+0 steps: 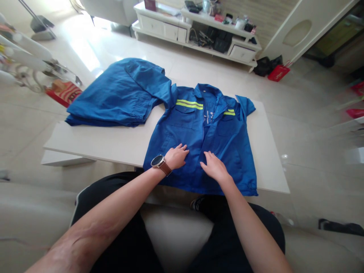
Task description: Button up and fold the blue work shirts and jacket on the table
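A blue work jacket (182, 117) with yellow-green reflective stripes lies front side up, its collar away from me and its front partly parted. My left hand (176, 156), with a watch (157, 162) on the wrist, rests on the jacket's left front panel, fingers spread. On the other side of the front opening, my right hand (214, 165) is over the lower jacket with its fingers apart, holding nothing. To the left of the jacket, another blue garment (113, 91) lies in a folded pile, touching the jacket's left sleeve.
Both garments lie on a white table (113, 146). A red paper bag (63, 93) stands beyond its left end. Across the floor is a white cabinet (162, 29) with small items; red and black bags lie near its right end.
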Motion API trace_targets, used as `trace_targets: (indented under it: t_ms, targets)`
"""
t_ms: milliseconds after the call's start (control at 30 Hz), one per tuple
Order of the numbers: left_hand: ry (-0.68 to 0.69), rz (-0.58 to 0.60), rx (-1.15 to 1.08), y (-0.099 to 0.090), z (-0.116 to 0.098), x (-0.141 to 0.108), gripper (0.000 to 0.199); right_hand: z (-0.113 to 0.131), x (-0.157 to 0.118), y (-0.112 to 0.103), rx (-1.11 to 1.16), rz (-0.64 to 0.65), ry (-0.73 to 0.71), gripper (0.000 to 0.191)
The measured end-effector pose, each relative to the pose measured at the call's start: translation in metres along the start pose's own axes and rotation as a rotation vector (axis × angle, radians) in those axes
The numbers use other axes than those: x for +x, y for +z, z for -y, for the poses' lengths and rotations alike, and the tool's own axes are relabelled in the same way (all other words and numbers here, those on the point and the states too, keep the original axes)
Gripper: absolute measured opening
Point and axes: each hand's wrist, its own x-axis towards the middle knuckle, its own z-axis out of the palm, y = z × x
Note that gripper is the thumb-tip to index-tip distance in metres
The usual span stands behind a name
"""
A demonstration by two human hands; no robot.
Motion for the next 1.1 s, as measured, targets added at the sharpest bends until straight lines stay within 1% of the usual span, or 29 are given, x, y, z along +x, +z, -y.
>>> trace_targets:
  t_ms: [67, 133, 233, 300, 433, 533, 633, 733, 800, 900, 1000, 1100]
  targets:
    - [0.006, 0.026, 0.004, 0.002, 0.0, -0.001, 0.054, 0.001, -0.001, 0.002, -0.039, 0.044, -0.023, 0.06]
    - [0.004, 0.015, 0.014, 0.001, -0.001, -0.001, 0.044, 0.004, -0.003, 0.001, -0.069, 0.052, -0.04, 0.056]
    - [-0.002, -0.021, 0.04, -0.005, -0.005, -0.002, 0.027, 0.008, -0.007, -0.008, -0.098, 0.054, -0.053, 0.044]
    - [-0.011, -0.048, 0.049, -0.009, -0.008, -0.002, 0.021, 0.011, -0.01, -0.015, -0.112, 0.072, -0.054, 0.038]
    - [-0.023, -0.101, 0.032, -0.01, -0.009, 0.0, 0.023, 0.012, -0.014, -0.024, -0.124, 0.083, -0.013, 0.035]
    - [-0.011, -0.121, 0.014, -0.003, -0.007, 0.002, 0.032, 0.009, -0.013, -0.023, -0.094, 0.016, 0.007, 0.033]
    - [-0.001, -0.089, -0.013, 0.005, -0.004, 0.003, 0.048, 0.004, -0.009, -0.018, -0.061, -0.057, 0.0, 0.035]
    - [-0.001, -0.039, -0.018, 0.011, -0.002, 0.003, 0.056, 0.0, -0.005, -0.011, -0.021, -0.049, 0.023, 0.048]
    - [0.004, -0.03, -0.01, 0.011, -0.002, 0.004, 0.056, 0.0, -0.004, -0.006, -0.013, 0.001, 0.022, 0.054]
    - [0.016, -0.037, 0.001, 0.008, -0.002, 0.003, 0.048, 0.002, -0.006, -0.006, -0.048, 0.056, -0.011, 0.053]
    - [0.022, -0.041, 0.016, 0.001, -0.004, 0.002, 0.034, 0.005, -0.009, -0.014, -0.07, 0.067, -0.039, 0.044]
    - [0.011, -0.044, 0.015, -0.007, -0.006, 0.001, 0.027, 0.004, -0.011, -0.025, -0.079, 0.087, -0.008, 0.038]
